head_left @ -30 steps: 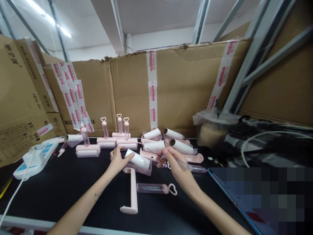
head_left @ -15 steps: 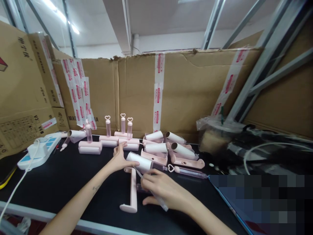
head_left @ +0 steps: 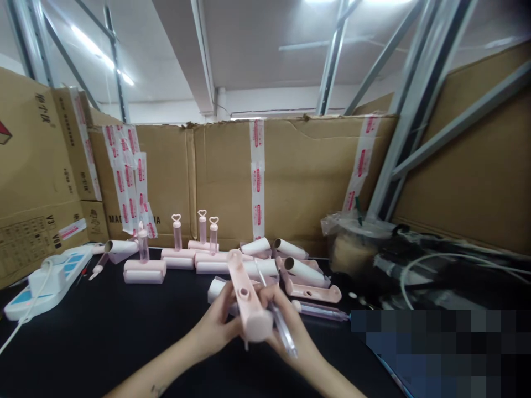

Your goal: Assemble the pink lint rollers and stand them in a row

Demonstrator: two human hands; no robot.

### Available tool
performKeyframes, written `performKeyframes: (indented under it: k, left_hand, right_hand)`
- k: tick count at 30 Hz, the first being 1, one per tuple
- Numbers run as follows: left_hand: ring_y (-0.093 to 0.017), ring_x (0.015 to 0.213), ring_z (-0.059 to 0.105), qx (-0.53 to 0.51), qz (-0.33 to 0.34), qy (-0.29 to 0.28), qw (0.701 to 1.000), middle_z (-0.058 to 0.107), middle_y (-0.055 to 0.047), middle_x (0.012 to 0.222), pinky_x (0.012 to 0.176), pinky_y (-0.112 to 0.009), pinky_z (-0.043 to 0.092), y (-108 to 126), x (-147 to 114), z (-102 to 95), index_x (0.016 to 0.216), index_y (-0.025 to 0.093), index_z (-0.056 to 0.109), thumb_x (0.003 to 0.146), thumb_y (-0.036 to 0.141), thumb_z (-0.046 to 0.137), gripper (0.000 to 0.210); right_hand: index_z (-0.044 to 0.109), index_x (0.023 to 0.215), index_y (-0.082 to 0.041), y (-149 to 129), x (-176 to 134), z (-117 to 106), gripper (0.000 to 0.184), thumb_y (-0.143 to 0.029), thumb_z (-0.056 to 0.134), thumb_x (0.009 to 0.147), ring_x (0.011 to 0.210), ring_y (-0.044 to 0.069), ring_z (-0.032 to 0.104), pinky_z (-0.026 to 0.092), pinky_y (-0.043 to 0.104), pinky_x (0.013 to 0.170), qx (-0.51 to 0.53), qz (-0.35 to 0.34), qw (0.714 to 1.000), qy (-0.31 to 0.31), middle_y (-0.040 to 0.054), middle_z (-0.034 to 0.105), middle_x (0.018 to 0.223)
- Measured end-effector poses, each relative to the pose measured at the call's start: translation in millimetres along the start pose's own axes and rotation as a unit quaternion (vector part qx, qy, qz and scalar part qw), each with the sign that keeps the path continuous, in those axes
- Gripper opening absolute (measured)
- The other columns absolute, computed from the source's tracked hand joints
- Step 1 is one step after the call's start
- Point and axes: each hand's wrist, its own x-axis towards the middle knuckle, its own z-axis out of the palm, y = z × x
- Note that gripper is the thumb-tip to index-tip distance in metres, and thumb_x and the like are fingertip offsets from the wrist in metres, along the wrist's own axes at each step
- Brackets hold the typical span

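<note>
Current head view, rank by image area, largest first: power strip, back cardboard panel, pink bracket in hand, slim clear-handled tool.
1. Back cardboard panel
2. Power strip
3. Pink bracket
4. Clear-handled tool

Apparent area only: the bracket looks nearer the camera than the strip, so their true size order is unsure.

Left hand [head_left: 215, 327] grips a pink frame [head_left: 249, 307]; right hand [head_left: 301, 340] holds a clear-handled tool [head_left: 284, 331].

Workshop: black bench [head_left: 74, 354], roller parts [head_left: 324, 293]
</note>
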Motion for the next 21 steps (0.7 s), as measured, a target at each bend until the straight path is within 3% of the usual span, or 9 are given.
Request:
performKeyframes:
  k: [3,5,6,8,11,13,15,17,21]
  left_hand:
    - [-0.026,0.109,0.052,0.01,0.013,0.026,1.0,0.054,-0.012,0.12,0.089,-0.037,0.044,1.7,-0.6,8.7,0.121,0.017,0.042,0.085,0.046,0.044,0.046]
    - [-0.025,0.102,0.055,0.13,0.049,0.049,0.989,0.058,-0.012,0.111,0.085,-0.038,0.045,3.6,-0.3,2.4,0.117,0.017,0.044,0.087,0.038,0.042,0.037]
    - [-0.024,0.098,0.057,0.221,0.076,0.067,0.97,0.06,-0.012,0.104,0.085,-0.039,0.045,5.3,-0.4,-1.9,0.113,0.017,0.047,0.088,0.034,0.041,0.031]
    - [-0.024,0.088,0.057,0.422,0.126,0.082,0.894,0.06,-0.01,0.089,0.081,-0.041,0.046,9.3,-1.1,-8.5,0.102,0.017,0.051,0.086,0.027,0.042,0.022]
    - [-0.023,0.074,0.057,0.62,0.169,0.03,0.766,0.058,-0.008,0.081,0.064,-0.037,0.048,12.6,-2.4,-9.2,0.099,0.016,0.052,0.084,0.025,0.041,0.02]
    - [-0.024,0.07,0.057,0.662,0.168,-0.013,0.73,0.058,-0.008,0.08,0.056,-0.035,0.047,10.7,-3.1,-5.1,0.095,0.015,0.052,0.083,0.027,0.041,0.02]
    - [-0.024,0.068,0.058,0.667,0.134,-0.028,0.733,0.059,-0.009,0.076,0.056,-0.035,0.047,6.8,-4.0,-1.0,0.088,0.013,0.052,0.081,0.027,0.044,0.017]
    - [-0.023,0.062,0.058,0.65,0.073,-0.029,0.756,0.06,-0.008,0.071,0.055,-0.034,0.047,3.2,-4.6,0.8,0.085,0.013,0.053,0.079,0.026,0.046,0.016]
    - [-0.018,0.055,0.054,0.512,-0.029,-0.01,0.858,0.058,-0.002,0.063,0.053,-0.027,0.041,2.7,-0.8,-7.7,0.078,0.015,0.054,0.072,0.024,0.051,0.011]
  right_hand:
    - [0.046,0.08,-0.021,-3.8,2.0,-1.1,0.014,-0.028,0.058,0.078,0.072,0.016,0.055,0.046,0.027,0.068,-0.018,0.016,1.0,-0.013,0.0011,0.054,0.081]
    - [0.045,0.084,-0.022,-5.1,5.1,-6.8,0.011,-0.028,0.053,0.081,0.078,0.016,0.059,0.047,0.028,0.072,0.012,0.041,0.998,0.054,0.0034,0.057,0.094]
    - [0.044,0.085,-0.023,-4.5,6.9,-10.1,0.011,-0.031,0.051,0.083,0.079,0.017,0.06,0.048,0.029,0.073,0.026,0.057,0.994,0.088,0.0041,0.057,0.098]
    - [0.046,0.086,-0.022,-0.7,9.9,-15.8,0.015,-0.037,0.049,0.084,0.081,0.019,0.062,0.048,0.03,0.073,0.033,0.088,0.991,0.093,0.0054,0.059,0.098]
    - [0.053,0.094,-0.018,7.0,10.9,-16.3,0.032,-0.044,0.058,0.076,0.08,0.023,0.062,0.049,0.033,0.073,-0.02,0.122,0.992,-0.013,0.0066,0.062,0.09]
    - [0.055,0.099,-0.016,9.3,8.6,-10.6,0.041,-0.044,0.065,0.07,0.081,0.024,0.061,0.049,0.035,0.074,-0.076,0.134,0.986,-0.063,0.0077,0.064,0.091]
    - [0.056,0.099,-0.014,8.4,5.3,-2.3,0.04,-0.043,0.064,0.071,0.08,0.024,0.061,0.048,0.035,0.074,-0.126,0.125,0.981,-0.081,0.0077,0.064,0.088]
    - [0.056,0.099,-0.014,5.9,2.7,4.9,0.034,-0.04,0.059,0.077,0.079,0.023,0.06,0.048,0.034,0.074,-0.148,0.093,0.98,-0.09,0.0076,0.064,0.088]
    - [0.058,0.085,-0.018,4.6,3.3,1.7,0.018,-0.033,0.059,0.077,0.07,0.019,0.059,0.05,0.03,0.066,-0.137,0.027,0.988,-0.068,0.0043,0.063,0.079]
